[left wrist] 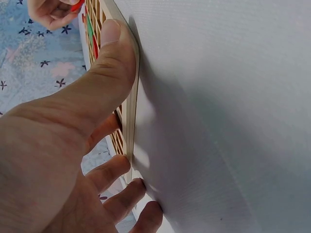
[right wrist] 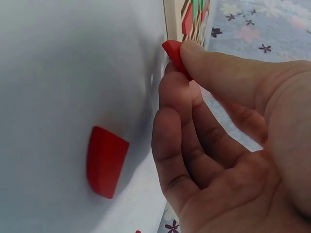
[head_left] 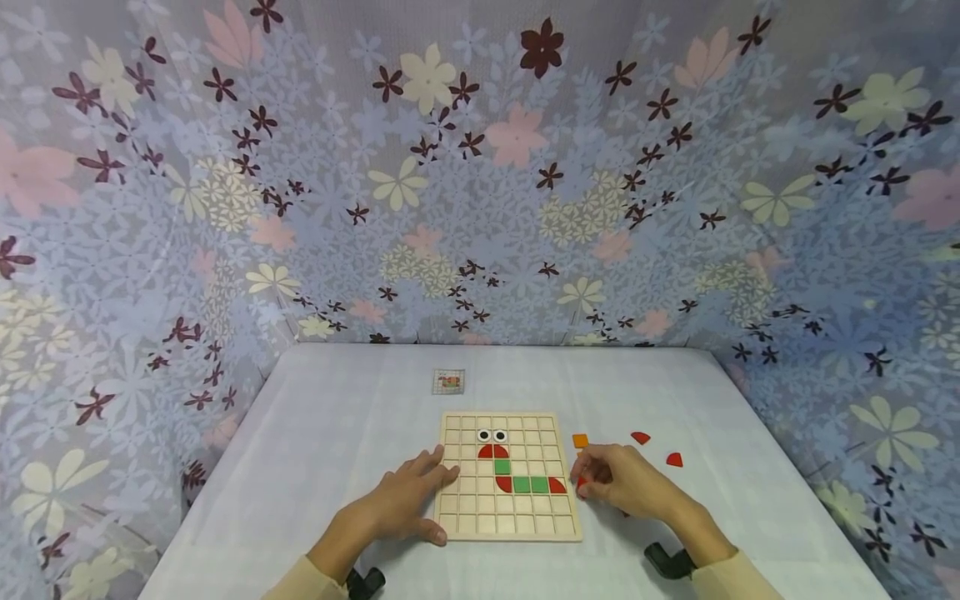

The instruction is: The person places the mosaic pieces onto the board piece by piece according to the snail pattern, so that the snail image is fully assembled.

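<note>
A wooden grid board [head_left: 468,525] lies on the table, bearing two eye tiles [head_left: 492,436], red quarter-round tiles [head_left: 504,484] and green square tiles [head_left: 502,467] laid in a bent line. My left hand [head_left: 401,500] rests at the board's left edge, its fingers spread and its thumb on the rim [left wrist: 127,111]. Just off the right edge, my right hand [head_left: 626,482] pinches a red quarter-round tile [right wrist: 176,57] between thumb and fingers. Below that hand, in the right wrist view, another red quarter-round tile [right wrist: 107,162] lies on the table.
A small picture card [head_left: 448,382] lies behind the board. To the board's right are an orange square tile [head_left: 581,441] and two loose red tiles [head_left: 641,437]. A flowered cloth [head_left: 480,208] hangs behind the table.
</note>
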`<state>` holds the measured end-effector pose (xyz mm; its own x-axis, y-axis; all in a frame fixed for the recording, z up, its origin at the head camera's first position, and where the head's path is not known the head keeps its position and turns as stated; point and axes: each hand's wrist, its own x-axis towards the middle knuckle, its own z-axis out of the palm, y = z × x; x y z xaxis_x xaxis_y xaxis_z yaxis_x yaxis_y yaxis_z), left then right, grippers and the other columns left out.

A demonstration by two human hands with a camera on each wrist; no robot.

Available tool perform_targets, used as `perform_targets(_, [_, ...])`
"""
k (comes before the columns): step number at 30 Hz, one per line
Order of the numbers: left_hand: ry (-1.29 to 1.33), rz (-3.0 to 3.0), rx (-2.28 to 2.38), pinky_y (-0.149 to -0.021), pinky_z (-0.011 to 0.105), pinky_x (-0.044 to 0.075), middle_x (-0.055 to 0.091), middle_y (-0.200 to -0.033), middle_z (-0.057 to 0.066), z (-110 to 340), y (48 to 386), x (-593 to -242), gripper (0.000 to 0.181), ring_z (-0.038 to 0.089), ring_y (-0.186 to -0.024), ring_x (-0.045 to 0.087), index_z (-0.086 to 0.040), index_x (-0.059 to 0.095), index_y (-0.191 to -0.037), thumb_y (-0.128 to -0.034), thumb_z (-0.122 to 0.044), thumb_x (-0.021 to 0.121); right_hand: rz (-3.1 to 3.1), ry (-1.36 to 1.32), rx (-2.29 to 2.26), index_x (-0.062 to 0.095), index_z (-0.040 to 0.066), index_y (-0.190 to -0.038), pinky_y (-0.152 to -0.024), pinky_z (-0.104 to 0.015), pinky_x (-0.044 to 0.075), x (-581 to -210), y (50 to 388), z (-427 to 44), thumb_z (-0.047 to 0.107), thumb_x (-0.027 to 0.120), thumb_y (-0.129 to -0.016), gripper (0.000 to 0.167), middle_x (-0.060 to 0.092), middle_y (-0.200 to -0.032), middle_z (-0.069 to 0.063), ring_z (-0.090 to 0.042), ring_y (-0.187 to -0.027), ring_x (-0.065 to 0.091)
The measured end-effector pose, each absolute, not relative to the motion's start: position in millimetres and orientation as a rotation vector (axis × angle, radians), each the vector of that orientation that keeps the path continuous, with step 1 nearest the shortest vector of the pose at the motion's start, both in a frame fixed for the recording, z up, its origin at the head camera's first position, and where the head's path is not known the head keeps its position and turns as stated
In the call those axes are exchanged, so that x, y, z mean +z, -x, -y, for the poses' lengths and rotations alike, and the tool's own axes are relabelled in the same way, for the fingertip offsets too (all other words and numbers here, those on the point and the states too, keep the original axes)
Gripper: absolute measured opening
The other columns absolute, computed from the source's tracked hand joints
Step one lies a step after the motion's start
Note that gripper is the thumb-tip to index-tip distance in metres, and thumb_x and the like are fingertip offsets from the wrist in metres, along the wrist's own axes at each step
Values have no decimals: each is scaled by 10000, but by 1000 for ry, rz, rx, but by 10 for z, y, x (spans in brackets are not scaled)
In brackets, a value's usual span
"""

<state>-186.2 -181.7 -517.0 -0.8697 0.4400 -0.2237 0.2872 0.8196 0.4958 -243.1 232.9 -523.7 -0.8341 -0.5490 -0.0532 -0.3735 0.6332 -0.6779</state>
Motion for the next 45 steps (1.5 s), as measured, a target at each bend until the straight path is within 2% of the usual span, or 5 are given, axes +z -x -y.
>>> perform_targets(17, [-520, -2669, 642, -1275, 907, 367, 268, -1946, 178, 1816, 1888, -5208, 1040, 548, -1763, 326, -198, 554, -1741, -837, -413, 1021, -2629, 778, -1007, 828, 157, -1077, -793, -209, 598, -5101, 2606, -2169, 125, 892, -1042, 80, 812, -969, 106, -13, -858, 697])
perform_targets(23, [-527, -2678, 644, -1264, 911, 376, 284, -1937, 197, 1807, 1873, -5181, 1034, 566, -1750, 341, -180, 564, -1732, -835, -408, 1025, -2625, 789, -1023, 828, 191, -1065, -775, -212, 582, -5145, 2751, -2009, 170, 901, -1044, 79, 811, -956, 110, -39, -844, 698])
perform_targets(29, [-535, -2682, 673, -1253, 922, 377, 287, -1933, 209, 1798, 1870, -5168, 1032, 576, -1747, 340, -161, 569, -1724, -830, -394, 1028, -2601, 824, -1042, 829, 167, -1070, -759, -212, 564, -5193, 2880, -1857, 141, 886, -1051, 66, 813, -957, 87, -40, -832, 676])
perform_targets(37, [-528, -2688, 686, -1246, 949, 349, 276, -1939, 198, 1810, 1868, -5163, 1049, 579, -1750, 329, -173, 560, -1733, -823, -403, 1028, -2613, 809, -1057, 827, 186, -1081, -822, -240, 584, -5205, 2999, -1660, 135, 861, -1072, 62, 842, -1010, 75, -77, -876, 731])
perform_targets(45, [-513, -2683, 680, -1256, 943, 346, 283, -1939, 193, 1800, 1867, -5183, 1051, 568, -1756, 327, -179, 568, -1730, -818, -413, 1035, -2631, 820, -1055, 864, 160, -1096, -736, -236, 573, -5236, 3072, -1505, 82, 821, -1088, 89, 840, -1026, 43, -64, -798, 686])
